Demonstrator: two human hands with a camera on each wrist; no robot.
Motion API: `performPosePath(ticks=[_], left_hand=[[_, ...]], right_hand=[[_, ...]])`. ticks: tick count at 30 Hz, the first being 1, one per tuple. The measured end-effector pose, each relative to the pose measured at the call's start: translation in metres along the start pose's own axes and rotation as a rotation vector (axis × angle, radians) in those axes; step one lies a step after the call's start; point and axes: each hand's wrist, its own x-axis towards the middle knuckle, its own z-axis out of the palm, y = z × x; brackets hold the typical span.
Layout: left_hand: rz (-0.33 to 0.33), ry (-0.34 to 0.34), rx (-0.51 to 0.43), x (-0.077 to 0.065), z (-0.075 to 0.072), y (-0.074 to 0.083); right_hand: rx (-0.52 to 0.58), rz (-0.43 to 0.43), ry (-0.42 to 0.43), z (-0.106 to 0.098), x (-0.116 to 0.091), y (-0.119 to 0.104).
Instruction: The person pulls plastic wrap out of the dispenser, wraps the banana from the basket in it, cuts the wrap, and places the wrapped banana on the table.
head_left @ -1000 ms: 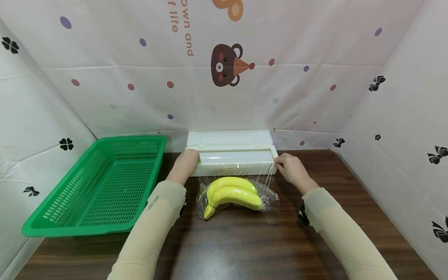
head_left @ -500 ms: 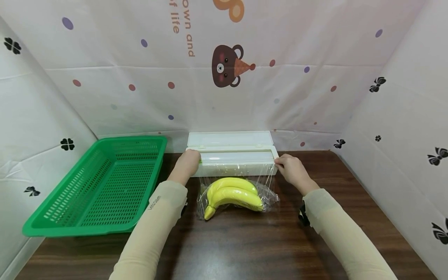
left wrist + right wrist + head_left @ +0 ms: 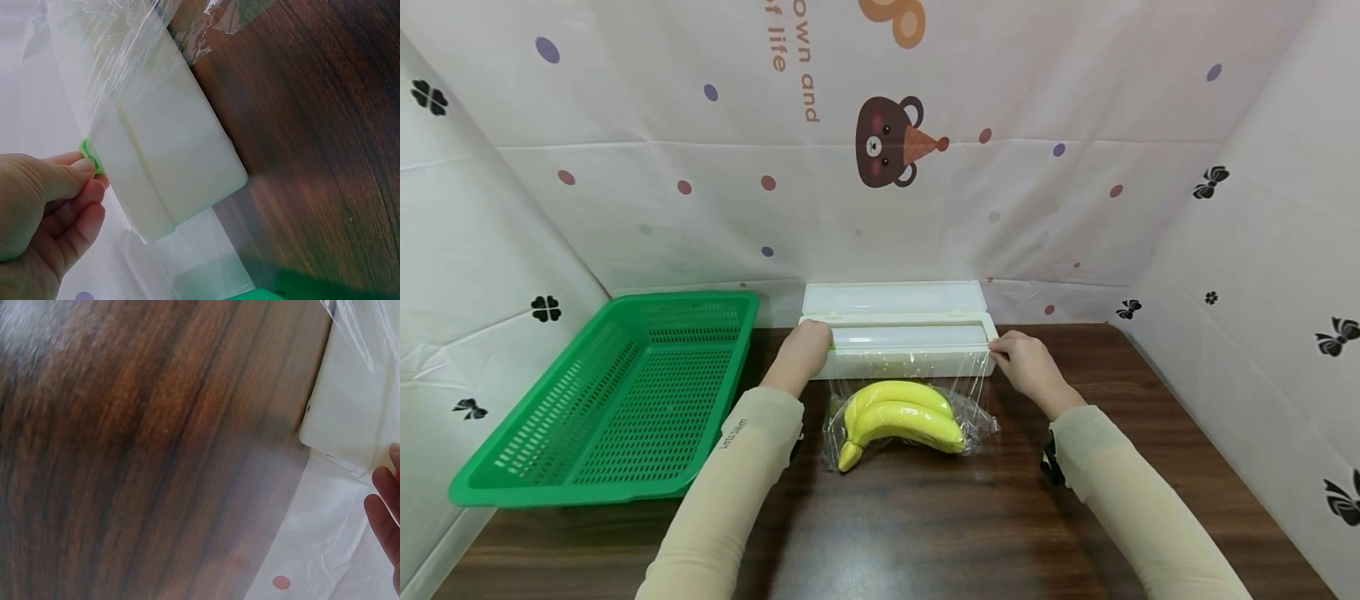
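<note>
A white cling film dispenser box [image 3: 917, 364] lies at the back of the table with its lid [image 3: 895, 297] raised and the film roll [image 3: 910, 336] inside. Clear cling film [image 3: 976, 408] comes down over its front and covers a bunch of yellow bananas [image 3: 898, 417] lying before it. My left hand [image 3: 802, 348] is at the box's left end. In the left wrist view its thumb and finger pinch a small green slider cutter [image 3: 91, 156] on the box's edge. At the right front corner, my right hand [image 3: 1028, 367] grips the box's rim; the right wrist view cuts off most of this hand.
A green perforated plastic basket [image 3: 730, 400] stands on the left of the dark wooden table [image 3: 910, 533]. Behind the box hangs a white printed sheet [image 3: 700, 225], and similar sheets line both sides.
</note>
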Motion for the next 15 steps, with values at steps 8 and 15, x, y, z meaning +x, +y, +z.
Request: performPosePath(ticks=[8, 15], left_hand=[[0.01, 0.004, -0.007, 0.0016, 0.0017, 0.0013], [0.032, 0.018, -0.004, 0.0024, 0.0018, 0.0021]], right_hand=[[0.003, -0.003, 0.016, 0.0009, -0.0006, 0.0004], [0.007, -0.003, 0.015, 0.0004, 0.0, 0.0001]])
